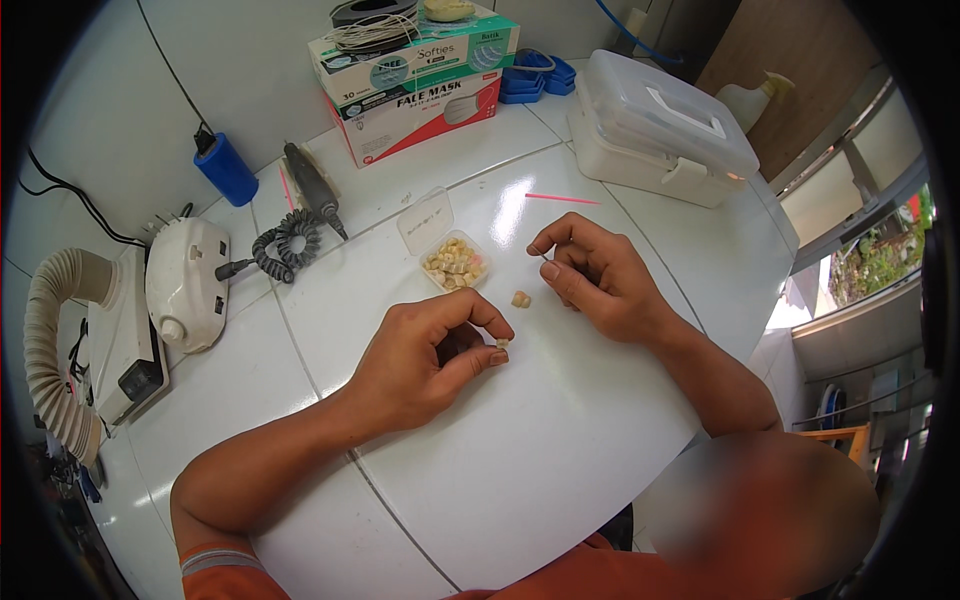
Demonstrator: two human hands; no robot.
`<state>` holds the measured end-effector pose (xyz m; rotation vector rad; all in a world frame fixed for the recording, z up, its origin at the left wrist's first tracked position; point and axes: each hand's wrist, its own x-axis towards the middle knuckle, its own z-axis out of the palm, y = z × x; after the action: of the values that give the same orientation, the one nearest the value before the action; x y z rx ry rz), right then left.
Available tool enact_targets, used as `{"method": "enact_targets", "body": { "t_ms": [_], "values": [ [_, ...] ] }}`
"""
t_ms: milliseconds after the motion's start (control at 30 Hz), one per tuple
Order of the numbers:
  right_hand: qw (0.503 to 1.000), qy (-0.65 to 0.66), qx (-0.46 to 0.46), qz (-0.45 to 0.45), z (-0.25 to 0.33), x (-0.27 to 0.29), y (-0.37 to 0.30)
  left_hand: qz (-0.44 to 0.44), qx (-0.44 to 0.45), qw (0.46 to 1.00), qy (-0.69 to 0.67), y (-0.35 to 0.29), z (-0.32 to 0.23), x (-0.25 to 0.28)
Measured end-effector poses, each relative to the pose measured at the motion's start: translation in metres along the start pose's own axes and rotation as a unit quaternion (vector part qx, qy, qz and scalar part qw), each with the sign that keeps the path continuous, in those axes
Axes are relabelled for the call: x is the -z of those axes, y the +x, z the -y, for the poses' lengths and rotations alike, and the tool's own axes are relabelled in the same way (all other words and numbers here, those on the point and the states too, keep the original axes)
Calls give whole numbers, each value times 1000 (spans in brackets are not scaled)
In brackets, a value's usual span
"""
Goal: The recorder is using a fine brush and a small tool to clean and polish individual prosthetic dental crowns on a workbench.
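My left hand (425, 350) pinches a small cream artificial tooth (502, 344) between thumb and index finger, just above the white tabletop. My right hand (600, 280) is closed too, thumb and index finger meeting on a short, thin, dark piece (543, 256) too small to identify. Between the hands, a cream tooth-like cluster (521, 299) lies on the table. Beyond my left hand is a small clear plastic box (484, 275) filled with loose cream and yellowish teeth. Its hinged lid (426, 222) stands open toward the back left.
A rotary handpiece (316, 190) with a coiled cord and a white control unit (188, 285) occupy the left, near a ribbed hose (50, 340). Stacked mask boxes (420, 110), a blue cylinder (226, 168), a pink stick (562, 199) and a white case (660, 130) lie farther back.
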<state>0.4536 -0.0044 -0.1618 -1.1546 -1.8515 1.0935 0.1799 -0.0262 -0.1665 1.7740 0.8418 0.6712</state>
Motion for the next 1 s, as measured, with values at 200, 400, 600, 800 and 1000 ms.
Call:
{"method": "enact_targets", "body": {
  "t_ms": [200, 400, 600, 800, 1000],
  "values": [
    [1000, 13, -10, 0, 2, 0, 0, 5, 8, 1000, 13, -1, -4, 1],
    [1000, 7, -6, -2, 3, -1, 0, 3, 3, 1000, 7, -1, -1, -1],
    [1000, 4, -3, -1, 0, 0, 0, 12, 9, 1000, 15, -1, -4, 1],
    [1000, 3, -5, 2, 1, 0, 0, -2, -10, 1000, 15, 0, -2, 0],
    [999, 31, 7, -11, 1, -2, -5, -28, -16, 999, 0, -1, 3, -1]
  ]
}}
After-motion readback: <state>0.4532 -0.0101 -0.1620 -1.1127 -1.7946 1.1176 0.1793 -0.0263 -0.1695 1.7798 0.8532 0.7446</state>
